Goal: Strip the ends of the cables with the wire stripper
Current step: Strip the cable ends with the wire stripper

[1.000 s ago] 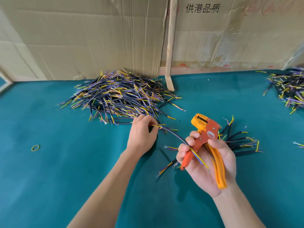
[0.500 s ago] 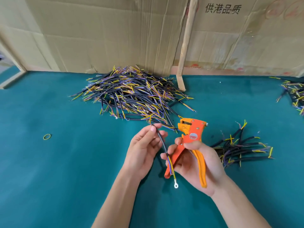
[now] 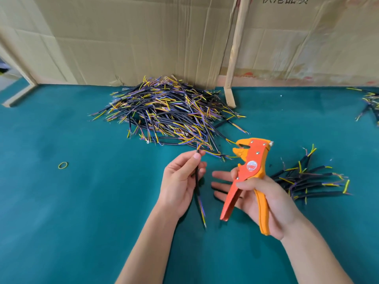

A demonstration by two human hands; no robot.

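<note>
Cable: upright, pinched in the left hand, above the surface
Stripper: orange, gripped by the right hand, fingers partly extended, round label unreadable
Piles: big heap behind, small bunch right
Surface: teal, cardboard wall behind, its print cut off

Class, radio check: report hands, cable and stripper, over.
Left hand pinches one cable, upright. Right hand grips wire stripper, handles spread. Cable not in stripper's mouth. Nothing between them.
</note>
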